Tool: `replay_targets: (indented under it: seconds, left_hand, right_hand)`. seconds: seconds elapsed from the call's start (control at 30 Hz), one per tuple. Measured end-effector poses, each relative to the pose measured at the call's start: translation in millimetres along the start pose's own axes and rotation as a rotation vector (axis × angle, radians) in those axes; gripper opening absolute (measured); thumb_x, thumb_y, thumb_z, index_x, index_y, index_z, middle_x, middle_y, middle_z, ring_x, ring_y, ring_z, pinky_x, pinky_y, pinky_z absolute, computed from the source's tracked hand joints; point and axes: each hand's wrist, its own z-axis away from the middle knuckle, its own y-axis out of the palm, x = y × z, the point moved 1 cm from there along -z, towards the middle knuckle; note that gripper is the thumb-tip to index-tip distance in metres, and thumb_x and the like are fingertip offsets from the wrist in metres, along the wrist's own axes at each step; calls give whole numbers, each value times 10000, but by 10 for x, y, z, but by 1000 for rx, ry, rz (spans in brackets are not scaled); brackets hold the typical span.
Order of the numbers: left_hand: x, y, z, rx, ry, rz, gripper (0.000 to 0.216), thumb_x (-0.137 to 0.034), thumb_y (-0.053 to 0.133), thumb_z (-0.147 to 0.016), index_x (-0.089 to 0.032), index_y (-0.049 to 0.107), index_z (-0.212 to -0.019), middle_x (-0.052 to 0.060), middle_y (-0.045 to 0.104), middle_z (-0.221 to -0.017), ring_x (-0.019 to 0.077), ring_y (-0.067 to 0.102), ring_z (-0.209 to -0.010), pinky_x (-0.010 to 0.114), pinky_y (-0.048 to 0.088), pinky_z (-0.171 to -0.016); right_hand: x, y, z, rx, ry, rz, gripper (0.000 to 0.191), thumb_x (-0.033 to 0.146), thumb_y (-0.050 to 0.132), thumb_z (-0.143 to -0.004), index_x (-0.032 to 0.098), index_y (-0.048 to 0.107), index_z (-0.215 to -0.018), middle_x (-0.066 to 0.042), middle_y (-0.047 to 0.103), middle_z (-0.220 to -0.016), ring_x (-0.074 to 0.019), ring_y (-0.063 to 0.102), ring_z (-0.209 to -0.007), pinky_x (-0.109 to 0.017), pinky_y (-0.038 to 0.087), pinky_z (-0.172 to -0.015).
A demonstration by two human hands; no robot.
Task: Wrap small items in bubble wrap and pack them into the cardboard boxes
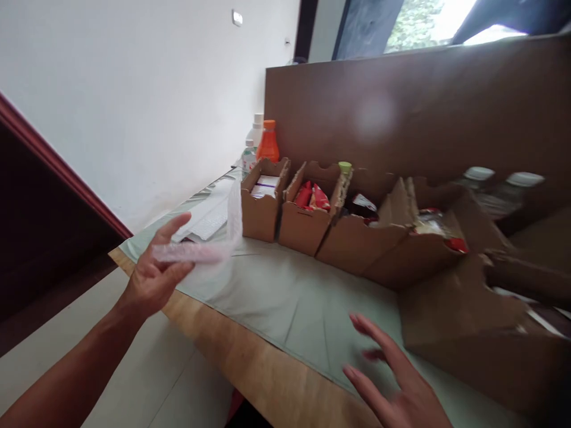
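My left hand [154, 276] is raised over the table's left end and pinches a clear plastic bag [209, 241], which is blurred by motion. My right hand [395, 374] hovers with fingers spread just above the pale green cloth [285, 303], holding nothing. It is nearest to a brown cardboard box [459, 306] at the right. A row of open cardboard boxes stands behind: one with white packets [263, 205], one with red packets [310, 217], and two more [357, 238] with mixed items.
A tall cardboard panel [401, 107] stands behind the boxes. An orange-capped bottle [268, 142] and clear bottles [250, 154] stand at the far left corner; two white-capped bottles [495, 187] at right. White bubble mailers [205, 220] lie on the cloth. The wooden table edge [250, 362] faces me.
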Motion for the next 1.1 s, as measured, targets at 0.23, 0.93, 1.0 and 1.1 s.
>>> replay_targets:
  seconds: [0.23, 0.93, 1.0, 1.1]
  left_hand:
    - [-3, 574, 570, 794, -89, 224, 708, -266, 542, -1062, -341, 181, -1668, 107, 772, -1189, 299, 690, -1207, 493, 547, -1020]
    - [270, 1545, 787, 1026, 181, 59, 322, -250, 633, -1002, -302, 701, -1312, 96, 794, -1173, 266, 715, -1197, 435, 598, -1012]
    - [431, 1626, 851, 1002, 164, 79, 251, -176, 648, -965, -271, 746, -1175, 96, 790, -1153, 265, 710, -1195, 447, 590, -1019]
    - [499, 1681, 910, 1000, 120, -32, 367, -168, 701, -884, -251, 700, -1241, 114, 747, -1266, 283, 677, -1243, 454, 573, -1030]
  right_hand:
    - [461, 111, -454, 145, -80, -378, 1079, 414, 837, -802, 381, 175, -1653, -78, 189, -1736, -323, 263, -1571, -556, 334, -1237]
    - [345, -668, 1301, -201, -1, -197, 204, 224, 639, -969, 333, 723, -1120, -8, 806, -1041, -211, 781, -944, -333, 642, -831]
    - [201, -577, 1388, -211, 132, -124, 275, 223, 674, -941, 305, 697, -1203, -19, 796, -1092, -207, 767, -1010, -313, 634, -881]
    - [76, -505, 1478, -232, 269, -88, 237, 265, 689, -925, 267, 721, -1160, -24, 806, -1041, -212, 776, -969, -292, 638, -866]
